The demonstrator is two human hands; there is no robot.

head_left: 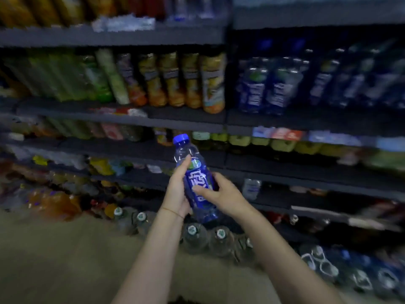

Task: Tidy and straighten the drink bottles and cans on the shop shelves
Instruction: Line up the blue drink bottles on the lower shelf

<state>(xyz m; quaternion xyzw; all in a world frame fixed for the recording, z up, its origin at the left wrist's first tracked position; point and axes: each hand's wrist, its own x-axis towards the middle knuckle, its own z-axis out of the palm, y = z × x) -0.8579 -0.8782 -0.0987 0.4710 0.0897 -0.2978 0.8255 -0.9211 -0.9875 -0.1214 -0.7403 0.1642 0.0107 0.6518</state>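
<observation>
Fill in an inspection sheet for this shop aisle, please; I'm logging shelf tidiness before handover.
Surface: dark shelves in several tiers, stocked; tan floor below.
Job's things: blue-capped water bottle held off the shelf, tilted slightly; orange juice bottles standing in a row, some leaning; blue-labelled bottles on the right bay.
Clutter: large water jugs standing on the floor by the shelf base; blurred mixed bottles at lower left.
Grips: left hand holds the water bottle from the side; right hand holds it with thumb across the label.
Cables: nothing seen.
Surroundings: dim light, edges blurred; price tags on shelf fronts.
</observation>
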